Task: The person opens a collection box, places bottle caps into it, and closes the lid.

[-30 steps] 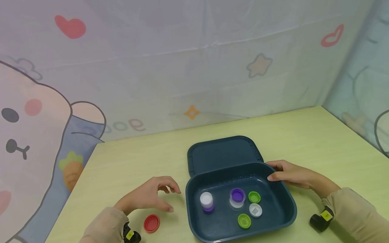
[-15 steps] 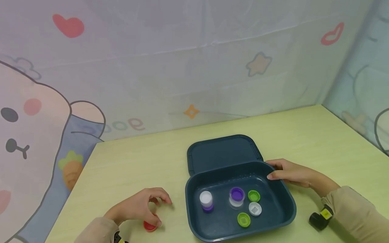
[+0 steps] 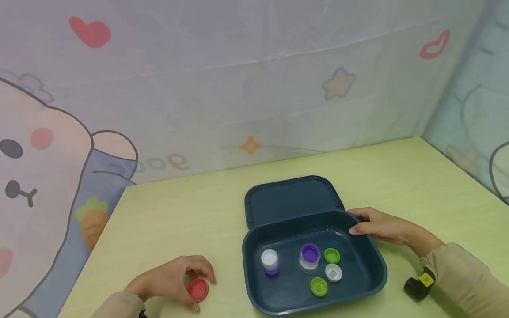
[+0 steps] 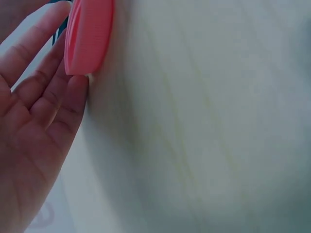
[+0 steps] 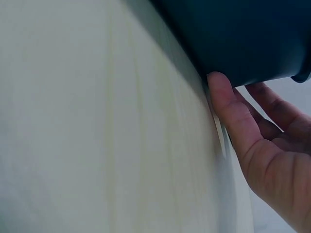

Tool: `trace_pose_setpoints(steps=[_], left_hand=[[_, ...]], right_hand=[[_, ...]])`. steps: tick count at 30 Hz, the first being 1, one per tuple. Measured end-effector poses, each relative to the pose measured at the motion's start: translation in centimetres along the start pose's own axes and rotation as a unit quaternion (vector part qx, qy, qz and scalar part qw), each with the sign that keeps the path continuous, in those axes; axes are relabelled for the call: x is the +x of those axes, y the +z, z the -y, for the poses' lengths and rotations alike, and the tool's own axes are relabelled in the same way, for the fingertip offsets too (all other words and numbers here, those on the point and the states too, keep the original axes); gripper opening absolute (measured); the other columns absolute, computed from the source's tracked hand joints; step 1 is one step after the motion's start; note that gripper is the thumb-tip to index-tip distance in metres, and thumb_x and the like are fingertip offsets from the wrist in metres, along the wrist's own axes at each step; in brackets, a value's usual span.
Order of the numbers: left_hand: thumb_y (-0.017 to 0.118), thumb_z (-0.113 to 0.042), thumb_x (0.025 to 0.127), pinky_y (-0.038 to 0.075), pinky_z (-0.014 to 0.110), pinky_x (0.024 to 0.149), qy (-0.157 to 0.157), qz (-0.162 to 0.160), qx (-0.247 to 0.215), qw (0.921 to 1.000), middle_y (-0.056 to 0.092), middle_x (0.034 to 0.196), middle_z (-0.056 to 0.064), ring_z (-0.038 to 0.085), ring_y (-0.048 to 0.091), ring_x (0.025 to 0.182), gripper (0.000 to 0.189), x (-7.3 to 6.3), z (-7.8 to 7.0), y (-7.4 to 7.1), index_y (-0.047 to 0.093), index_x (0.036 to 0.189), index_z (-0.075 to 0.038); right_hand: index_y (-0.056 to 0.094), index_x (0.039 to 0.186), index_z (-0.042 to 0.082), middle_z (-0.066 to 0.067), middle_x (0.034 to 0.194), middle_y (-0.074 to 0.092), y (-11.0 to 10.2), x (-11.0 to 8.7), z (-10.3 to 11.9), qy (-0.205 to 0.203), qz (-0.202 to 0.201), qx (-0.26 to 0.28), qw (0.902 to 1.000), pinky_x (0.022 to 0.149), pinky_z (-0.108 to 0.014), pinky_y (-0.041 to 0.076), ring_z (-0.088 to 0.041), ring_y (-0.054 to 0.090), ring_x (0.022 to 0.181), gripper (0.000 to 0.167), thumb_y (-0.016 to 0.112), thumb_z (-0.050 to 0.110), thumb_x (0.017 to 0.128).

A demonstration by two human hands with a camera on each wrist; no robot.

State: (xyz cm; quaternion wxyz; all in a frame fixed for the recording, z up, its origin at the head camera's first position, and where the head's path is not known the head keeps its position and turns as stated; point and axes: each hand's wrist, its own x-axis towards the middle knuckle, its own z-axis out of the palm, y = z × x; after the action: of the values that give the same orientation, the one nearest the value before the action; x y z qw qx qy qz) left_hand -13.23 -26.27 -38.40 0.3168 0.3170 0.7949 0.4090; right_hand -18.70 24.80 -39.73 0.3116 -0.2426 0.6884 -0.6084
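Observation:
Around a red round lid (image 3: 198, 290) on the table at the left, my left hand (image 3: 169, 279) bends its thumb and fingers without a visible pinch. The left wrist view has the red lid (image 4: 90, 36) edge-on, with fingertips close against its side; whether they touch is unclear. On the right, my right hand (image 3: 383, 226) grips the far right corner of a dark blue plastic box (image 3: 286, 304), thumb over the rim. Inside it are a white-and-purple container (image 3: 270, 261), a clear-and-purple one (image 3: 309, 255), two green lids (image 3: 319, 287) and a white lid (image 3: 333, 273).
A dark blue box lid (image 3: 292, 201) lies flat behind the box. The pale wooden table (image 3: 191, 212) ends at a printed cloth backdrop (image 3: 199, 88). A black wrist camera (image 3: 417, 287) is strapped at the right sleeve.
My left hand has moved left and down toward the near side, from beside the box to around the red lid. The right hand and the box stay in place.

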Motion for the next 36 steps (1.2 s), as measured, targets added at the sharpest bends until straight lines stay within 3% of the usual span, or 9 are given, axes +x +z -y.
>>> trace_pose_setpoints(steps=[4,9,15,28,36], left_hand=[[0.081,-0.018,0.070,0.039,0.023,0.090,0.007,0.006,0.001,1.0000,0.057,0.114,0.003,0.016,0.050,0.104,0.041,-0.5,0.2,-0.1,0.065,0.107,-0.014],[0.080,-0.015,0.069,0.041,0.022,0.088,0.001,-0.012,0.012,0.9999,0.057,0.111,0.001,0.014,0.051,0.100,0.043,-0.9,0.5,0.0,0.064,0.110,-0.016],[0.080,-0.010,0.067,0.044,0.022,0.082,-0.006,-0.030,0.017,0.9994,0.059,0.106,0.000,0.011,0.053,0.093,0.044,-0.6,0.3,0.1,0.065,0.108,-0.017],[0.079,-0.007,0.067,0.048,0.023,0.078,0.004,-0.038,-0.005,0.9993,0.060,0.104,0.002,0.011,0.055,0.089,0.041,-0.3,0.4,0.3,0.066,0.105,-0.012],[0.081,-0.009,0.067,0.049,0.025,0.081,0.017,-0.049,0.019,0.9985,0.062,0.103,0.001,0.012,0.056,0.090,0.039,0.0,-0.6,-0.1,0.067,0.104,-0.013]], right_hand=[[0.033,0.132,-0.017,-0.016,0.115,0.056,0.0,0.0,-0.1,0.000,0.002,0.005,1.0000,0.086,-0.035,0.050,-0.023,0.059,0.100,0.049,0.050,0.007,0.093],[0.035,0.131,-0.016,-0.016,0.114,0.057,0.0,-0.1,0.0,0.004,-0.006,-0.005,1.0000,0.085,-0.035,0.051,-0.023,0.059,0.099,0.049,0.051,0.008,0.092],[0.035,0.131,-0.017,-0.016,0.113,0.057,-0.1,-0.1,0.0,0.004,-0.007,-0.005,1.0000,0.085,-0.035,0.051,-0.023,0.059,0.098,0.048,0.050,0.008,0.093],[0.032,0.132,-0.017,-0.016,0.115,0.057,-0.1,0.0,-0.1,-0.003,0.006,0.009,0.9999,0.086,-0.036,0.050,-0.023,0.059,0.100,0.049,0.049,0.007,0.093],[0.033,0.132,-0.017,-0.015,0.115,0.057,-0.1,0.0,-0.1,-0.002,0.004,0.008,1.0000,0.086,-0.035,0.051,-0.023,0.059,0.100,0.049,0.050,0.007,0.093]])
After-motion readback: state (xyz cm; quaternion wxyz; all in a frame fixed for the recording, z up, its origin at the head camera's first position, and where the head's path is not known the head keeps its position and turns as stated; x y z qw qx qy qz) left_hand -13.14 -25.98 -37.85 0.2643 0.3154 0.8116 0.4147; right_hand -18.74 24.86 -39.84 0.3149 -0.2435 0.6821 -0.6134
